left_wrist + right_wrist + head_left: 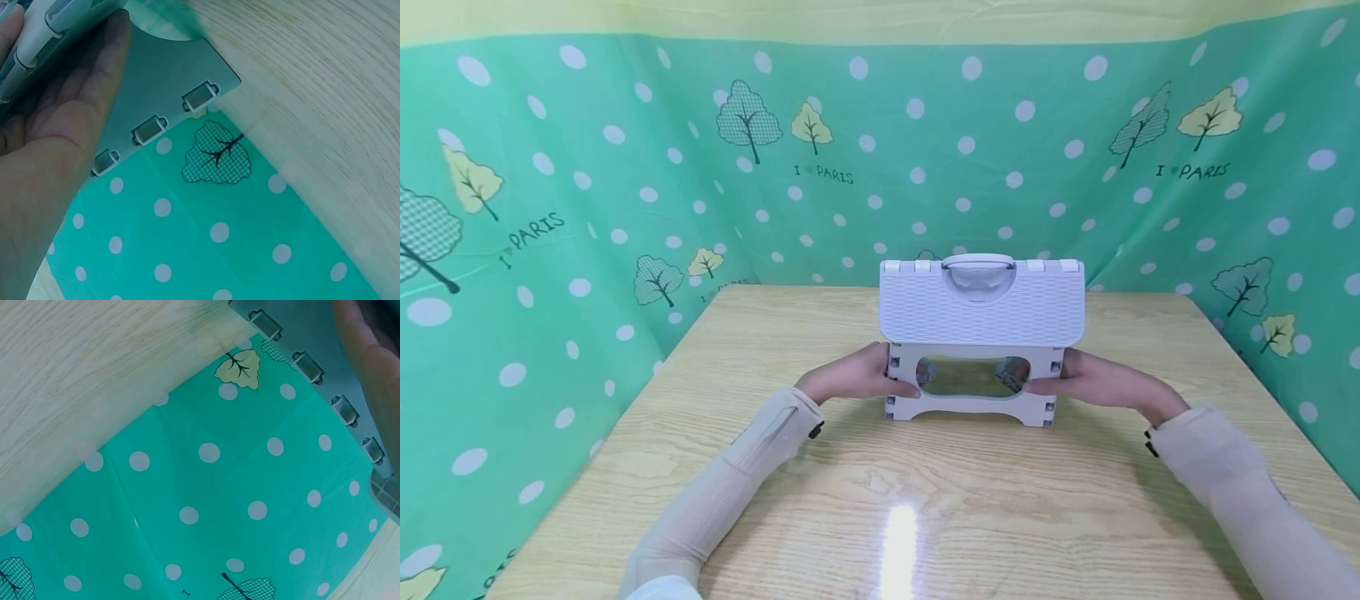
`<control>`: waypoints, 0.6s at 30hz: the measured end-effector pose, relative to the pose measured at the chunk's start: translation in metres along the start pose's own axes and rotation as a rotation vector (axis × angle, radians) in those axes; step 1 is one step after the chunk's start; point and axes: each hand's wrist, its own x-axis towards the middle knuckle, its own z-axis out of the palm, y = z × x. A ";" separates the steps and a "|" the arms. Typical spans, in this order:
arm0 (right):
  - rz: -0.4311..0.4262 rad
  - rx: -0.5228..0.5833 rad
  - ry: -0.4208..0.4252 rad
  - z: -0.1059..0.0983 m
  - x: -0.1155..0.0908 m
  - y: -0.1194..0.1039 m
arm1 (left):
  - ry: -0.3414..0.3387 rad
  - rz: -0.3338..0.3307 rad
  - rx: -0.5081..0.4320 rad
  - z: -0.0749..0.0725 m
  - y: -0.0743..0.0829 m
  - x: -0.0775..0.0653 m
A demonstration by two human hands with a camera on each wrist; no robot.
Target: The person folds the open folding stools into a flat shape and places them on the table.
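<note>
A pale folding step stool (982, 321) stands on the wooden table, its textured top panel facing me. A handle (978, 268) shows at that panel's upper edge, and an oval opening pierces the leg frame below. My left hand (863, 372) grips the left side of the leg frame, thumb across the front. On the other side my right hand (1099, 380) holds the frame likewise, thumb on its near face. In the left wrist view, the left hand (69, 112) lies between two stool panels. The right wrist view shows the right hand (374, 362) against a leg panel (319, 347).
The wooden table (820, 500) spreads around the stool, with a bright light reflection near its front. A green dotted curtain (820, 167) with printed trees hangs behind and at both sides. Black clips show at both sleeve cuffs.
</note>
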 end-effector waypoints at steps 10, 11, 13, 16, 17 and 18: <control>-0.026 -0.028 0.016 0.000 0.000 -0.001 | 0.002 -0.022 0.004 0.000 0.000 0.001; -0.027 -0.031 0.016 0.000 0.000 -0.001 | 0.003 -0.025 0.004 0.000 0.000 0.001; -0.029 -0.035 0.016 0.000 0.000 -0.001 | 0.002 -0.030 0.005 0.000 0.000 0.001; -0.025 -0.030 0.010 0.001 0.000 -0.001 | -0.005 -0.035 0.003 0.000 0.001 0.001; -0.024 -0.029 0.009 0.001 0.000 -0.001 | -0.008 -0.035 0.002 0.000 0.002 0.001; -0.022 -0.028 0.009 0.001 0.000 -0.001 | -0.013 -0.034 0.001 -0.001 0.004 0.000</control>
